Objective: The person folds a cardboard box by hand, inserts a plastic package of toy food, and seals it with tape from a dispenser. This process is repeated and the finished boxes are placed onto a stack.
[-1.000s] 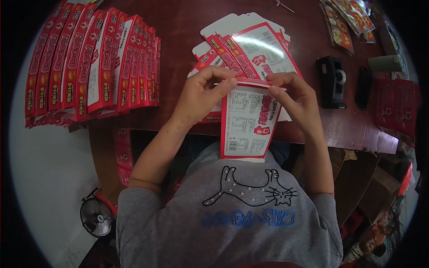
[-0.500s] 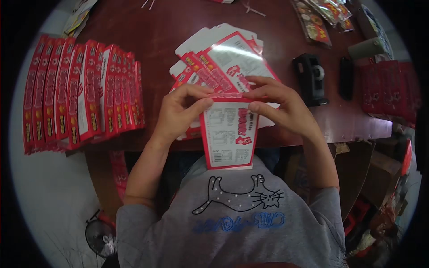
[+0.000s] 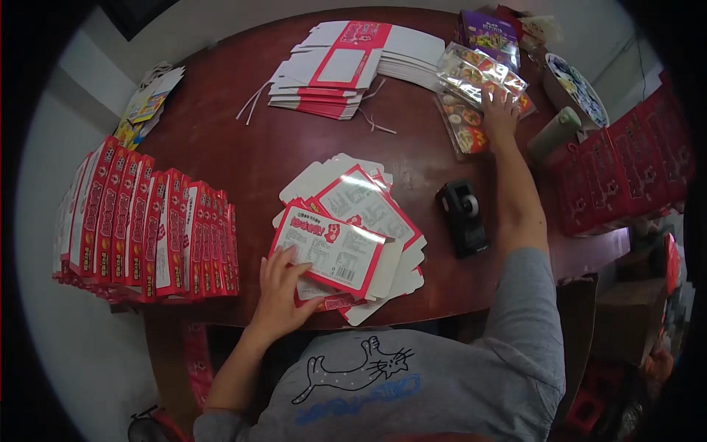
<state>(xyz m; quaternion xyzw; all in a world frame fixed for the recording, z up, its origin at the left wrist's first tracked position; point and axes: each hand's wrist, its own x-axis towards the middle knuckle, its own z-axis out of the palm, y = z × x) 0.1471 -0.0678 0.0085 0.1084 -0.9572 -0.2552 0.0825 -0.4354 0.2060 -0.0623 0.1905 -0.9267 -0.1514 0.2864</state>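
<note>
1. My left hand holds the red-and-white box near the middle of my view, a little toward 7 o'clock: fingers lie on its printed face, thumb by its near edge, a narrow grip, I think to steady it
2. The box is of smooth thin card, rectangular, with its pale end flap open toward 4 o'clock; it lies over fanned flat cartons, perhaps spread so for easy taking
3. My right hand is stretched to 1 o'clock, its fingers over glossy plastic packets; whether they pinch one, I cannot tell
4. At 9 o'clock, slim red boxes stand in a tight row, probably for saving space
5. The black tape dispenser sits at 3 o'clock, maybe for easy reach
</note>
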